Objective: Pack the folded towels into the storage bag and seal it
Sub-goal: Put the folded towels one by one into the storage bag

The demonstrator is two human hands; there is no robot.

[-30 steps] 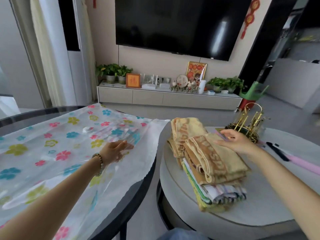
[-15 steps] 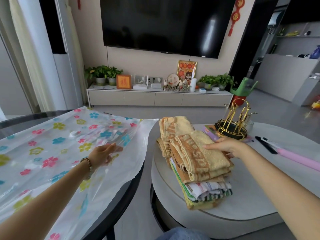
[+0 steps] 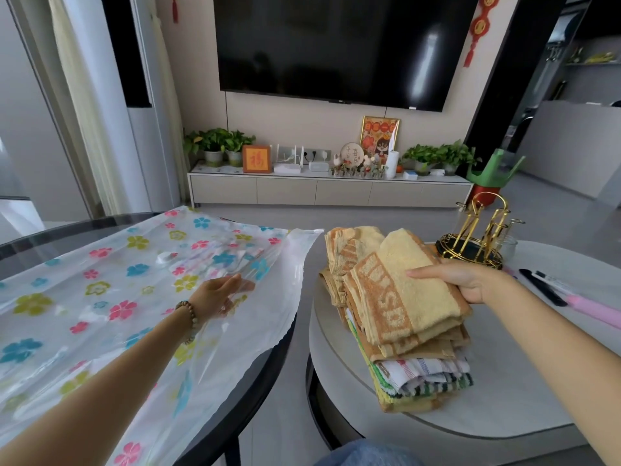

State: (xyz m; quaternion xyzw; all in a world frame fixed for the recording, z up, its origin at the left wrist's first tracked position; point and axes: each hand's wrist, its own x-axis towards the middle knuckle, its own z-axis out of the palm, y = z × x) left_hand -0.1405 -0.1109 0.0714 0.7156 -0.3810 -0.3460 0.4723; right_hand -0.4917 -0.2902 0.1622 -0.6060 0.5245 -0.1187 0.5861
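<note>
Two hands, two jobs. Your left hand lies flat with fingers straight at the mouth of the storage bag. Clear film seems to run over the fingertips, so I judge you're propping the opening from inside, but I can't tell for sure. It grips nothing. Your right hand clamps the right edge of the top towel, with fingers laid across its upper face. The thumb is hidden, probably underneath.

Step, as I read it: picking up the first towel. The bag looks flat and unfilled, with nothing packed and the seal not started.

Positions:
- The top towel rests on the towel stack on the white table. Your grip is at its right edge, so most of the fabric lies left of your hand, toward the bag.
- A second yellow pile sits just behind the stack, touching it.
- The bag is spread on the dark glass table, with its mouth edge overhanging the rim toward the towels. There's a gap between the two tables.

Next move calls for:
- Lift clear without dragging the layer beneath.
- Carry the towel left across the gap. A one-edge grip will likely let the free side droop and unfold.
- Raise the top film with your left hand so the towel slides in flat.
- Mind the gold rack and pens just beyond your right hand.
</note>
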